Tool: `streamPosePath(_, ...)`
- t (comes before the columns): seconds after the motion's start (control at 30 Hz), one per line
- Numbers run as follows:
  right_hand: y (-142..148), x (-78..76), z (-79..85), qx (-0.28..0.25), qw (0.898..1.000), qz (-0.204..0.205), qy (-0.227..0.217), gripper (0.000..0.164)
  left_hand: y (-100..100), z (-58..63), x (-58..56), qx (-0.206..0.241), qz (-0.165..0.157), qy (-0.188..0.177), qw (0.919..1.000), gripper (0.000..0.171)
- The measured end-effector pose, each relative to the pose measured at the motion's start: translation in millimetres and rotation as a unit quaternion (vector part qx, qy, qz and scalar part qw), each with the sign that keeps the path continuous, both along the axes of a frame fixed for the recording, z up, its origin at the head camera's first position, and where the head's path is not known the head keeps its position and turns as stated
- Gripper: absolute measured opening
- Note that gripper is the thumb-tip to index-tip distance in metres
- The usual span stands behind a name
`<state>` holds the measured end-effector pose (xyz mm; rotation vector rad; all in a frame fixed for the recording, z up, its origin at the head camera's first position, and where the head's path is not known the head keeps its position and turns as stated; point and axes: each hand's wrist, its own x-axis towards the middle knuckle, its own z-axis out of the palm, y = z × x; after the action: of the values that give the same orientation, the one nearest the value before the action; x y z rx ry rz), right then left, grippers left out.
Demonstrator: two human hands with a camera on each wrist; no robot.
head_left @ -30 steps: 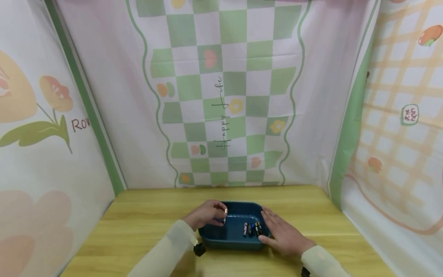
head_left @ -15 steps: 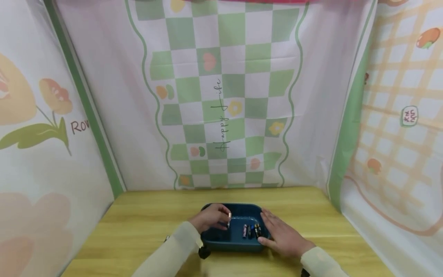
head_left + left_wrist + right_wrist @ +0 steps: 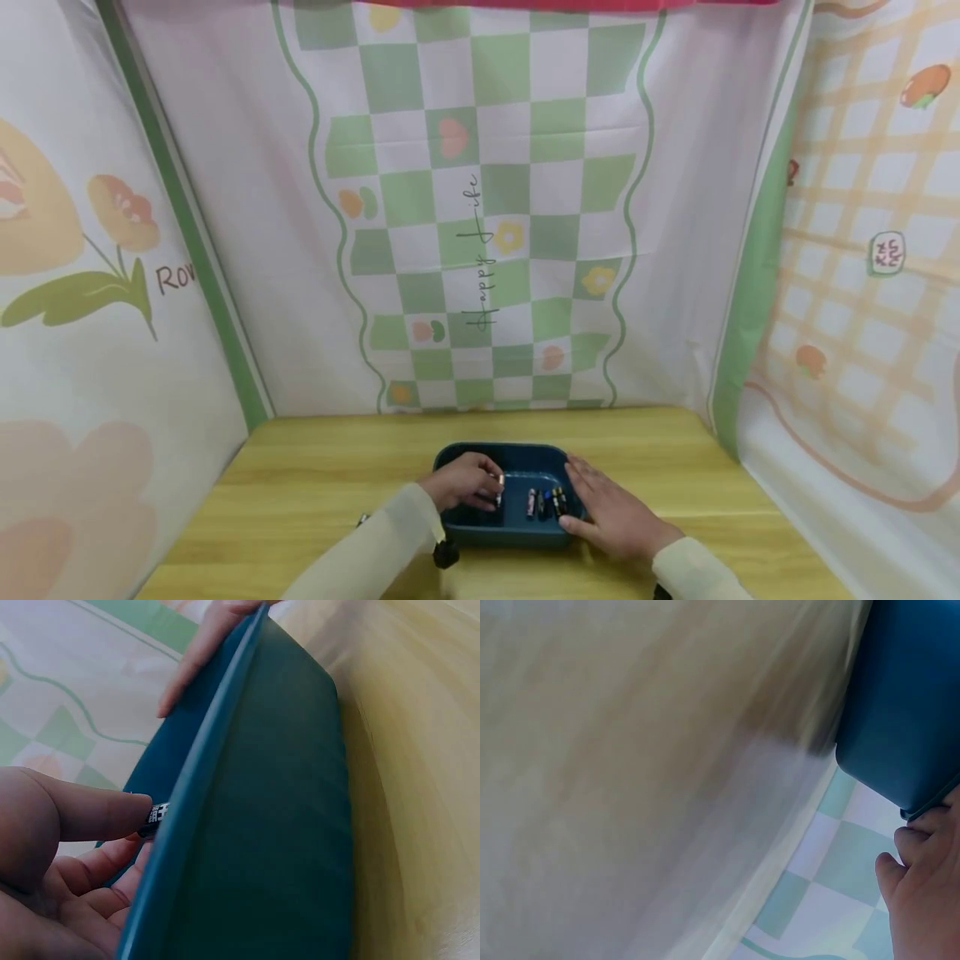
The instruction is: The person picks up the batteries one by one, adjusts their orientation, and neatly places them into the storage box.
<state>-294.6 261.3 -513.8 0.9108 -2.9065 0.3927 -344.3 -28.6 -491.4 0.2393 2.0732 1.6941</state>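
Observation:
My left hand (image 3: 467,483) reaches over the left side of a dark teal plastic basin (image 3: 517,537) and pinches a small cylindrical battery (image 3: 156,817) between thumb and fingers. In the head view that battery stands roughly upright low inside the basin; whether it touches the floor cannot be told. Several batteries (image 3: 546,504) lie side by side in the basin's right half. Against the right rim rests my right hand (image 3: 618,510), fingers extended along it and thumb at the near corner. The right wrist view shows only part of this hand (image 3: 930,877) at the rim.
The basin stands on a yellow wood-grain table (image 3: 315,467). A small shiny object (image 3: 363,518), too small to identify, lies on the table beside the left sleeve. Behind the table hangs a green-and-white checked cloth (image 3: 487,250), with printed cloth at both sides.
My left hand has moved right and lower into the basin with the battery. The small shiny object has come into view beside the sleeve. The right hand stays at the rim.

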Motion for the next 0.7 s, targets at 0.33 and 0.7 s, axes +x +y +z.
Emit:
streamPosePath(0.33,-1.0,-0.3,0.0,-0.003,1.000,0.000,0.005,0.079,11.4,-6.1,-8.8,-0.014,0.006,0.006,0.9999,0.017)
streamPosePath(0.7,-0.6,0.1,-1.5,0.001,1.000,-0.003,0.011,0.081,26.5,-5.6,-8.7,-0.075,-0.005,0.027,0.9968,0.017)
